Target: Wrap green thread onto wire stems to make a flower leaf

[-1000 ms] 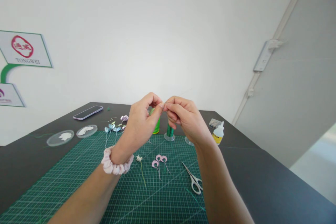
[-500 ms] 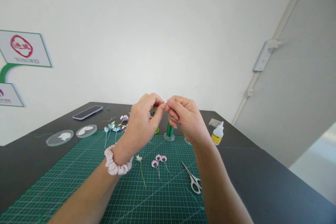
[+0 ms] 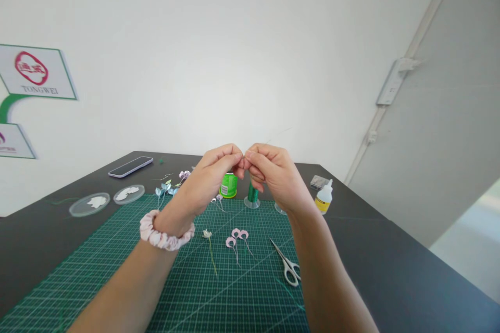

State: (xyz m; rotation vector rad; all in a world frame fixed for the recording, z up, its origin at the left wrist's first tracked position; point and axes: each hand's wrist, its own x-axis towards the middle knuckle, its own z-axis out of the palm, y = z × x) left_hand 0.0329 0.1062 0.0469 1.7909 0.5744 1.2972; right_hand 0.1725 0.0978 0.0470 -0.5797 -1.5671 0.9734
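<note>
Over the black worktop (image 3: 375,255) our left hand (image 3: 213,174) and right hand (image 3: 275,171) each pinch closed, tips close together; a thin dark wire (image 3: 285,130) shows just beyond the right, but we cannot tell what either grip has hold of. At far left we see two round clear dishes (image 3: 80,208) holding flat white pieces. A bright green can (image 3: 229,186), contents hidden, stands behind our left hand; right, a yellow-labelled translucent bottle (image 3: 324,197).

"TONGWEI" beneath a red emblem (image 3: 31,68) on the white wall sign (image 3: 58,74)
</note>
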